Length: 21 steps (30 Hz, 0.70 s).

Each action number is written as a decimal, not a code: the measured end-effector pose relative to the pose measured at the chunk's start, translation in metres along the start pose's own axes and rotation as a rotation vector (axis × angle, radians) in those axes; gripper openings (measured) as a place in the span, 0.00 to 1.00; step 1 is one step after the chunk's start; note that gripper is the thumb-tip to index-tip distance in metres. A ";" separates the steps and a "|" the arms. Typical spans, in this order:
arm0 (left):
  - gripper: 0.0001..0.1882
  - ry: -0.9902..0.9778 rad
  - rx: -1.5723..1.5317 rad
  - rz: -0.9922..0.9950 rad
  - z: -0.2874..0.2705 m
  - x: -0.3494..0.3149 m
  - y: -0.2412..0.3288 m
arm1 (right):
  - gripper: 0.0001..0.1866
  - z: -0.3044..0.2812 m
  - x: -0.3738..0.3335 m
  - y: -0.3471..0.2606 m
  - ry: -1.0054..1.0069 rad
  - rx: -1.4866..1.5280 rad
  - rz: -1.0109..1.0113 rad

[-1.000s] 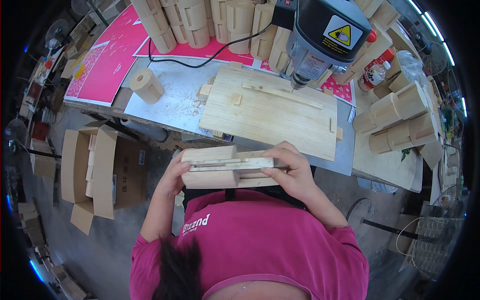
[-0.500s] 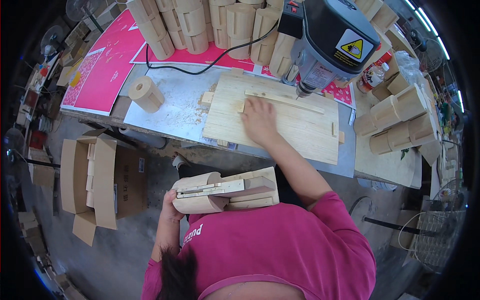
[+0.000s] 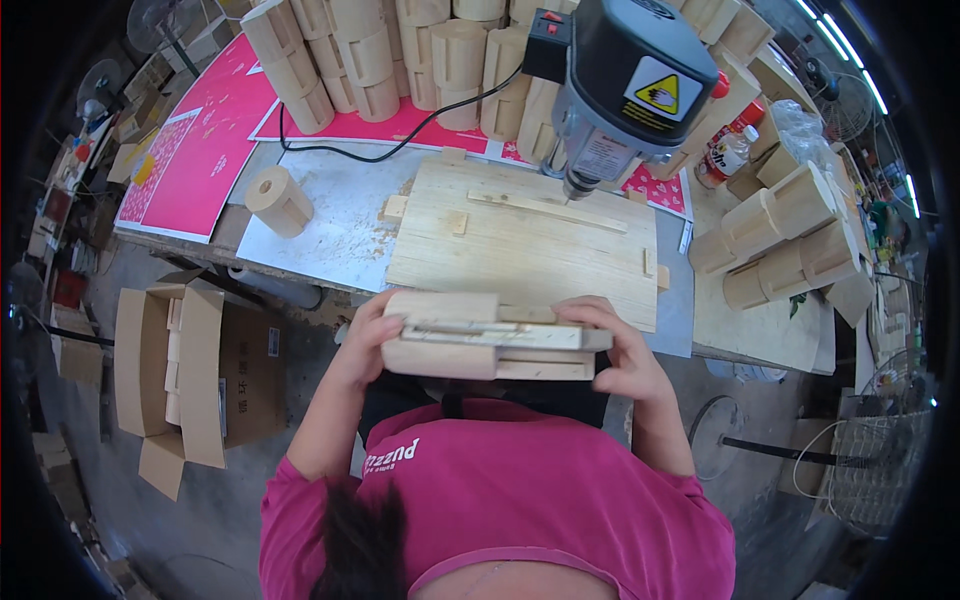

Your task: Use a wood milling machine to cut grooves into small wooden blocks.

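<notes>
Open cardboard box on the floor, left hand clasping the left end of a wooden block, the block held between both hands before the surface, right hand curled around its right end, drill beyond.

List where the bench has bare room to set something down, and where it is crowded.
Free: the wooden board between its long strip and its front edge; the grey sheet between the lone wooden cylinder and the board, barring sawdust. Crowded: the back, where stacked cylinders stand beside the drill press.
</notes>
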<state>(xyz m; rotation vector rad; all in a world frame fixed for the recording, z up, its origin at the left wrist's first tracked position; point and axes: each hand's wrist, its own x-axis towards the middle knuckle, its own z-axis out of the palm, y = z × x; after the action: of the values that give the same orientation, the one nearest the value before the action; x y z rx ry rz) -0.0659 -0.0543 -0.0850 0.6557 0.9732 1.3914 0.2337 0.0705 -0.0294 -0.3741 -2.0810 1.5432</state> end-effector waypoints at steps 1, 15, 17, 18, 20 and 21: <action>0.31 -0.004 0.001 0.005 0.008 0.012 0.003 | 0.22 0.008 -0.005 -0.008 0.170 -0.088 0.048; 0.29 0.193 1.113 0.765 0.055 0.084 -0.047 | 0.18 -0.047 -0.012 0.106 0.719 -0.048 0.197; 0.30 0.195 1.165 0.745 0.051 0.083 -0.048 | 0.18 -0.052 -0.009 0.094 0.695 -0.082 0.341; 0.31 0.193 1.213 0.729 0.048 0.082 -0.048 | 0.19 -0.055 -0.008 0.089 0.671 -0.123 0.482; 0.32 0.155 1.191 0.667 0.049 0.089 -0.050 | 0.20 -0.065 -0.010 0.098 0.701 -0.209 0.428; 0.32 0.116 1.165 0.613 0.050 0.095 -0.051 | 0.20 -0.072 -0.010 0.104 0.733 -0.300 0.368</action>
<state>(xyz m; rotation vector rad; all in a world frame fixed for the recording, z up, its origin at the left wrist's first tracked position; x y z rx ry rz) -0.0054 0.0409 -0.1214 1.8657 1.7722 1.2688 0.2730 0.1555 -0.1144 -1.2775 -1.6864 1.0227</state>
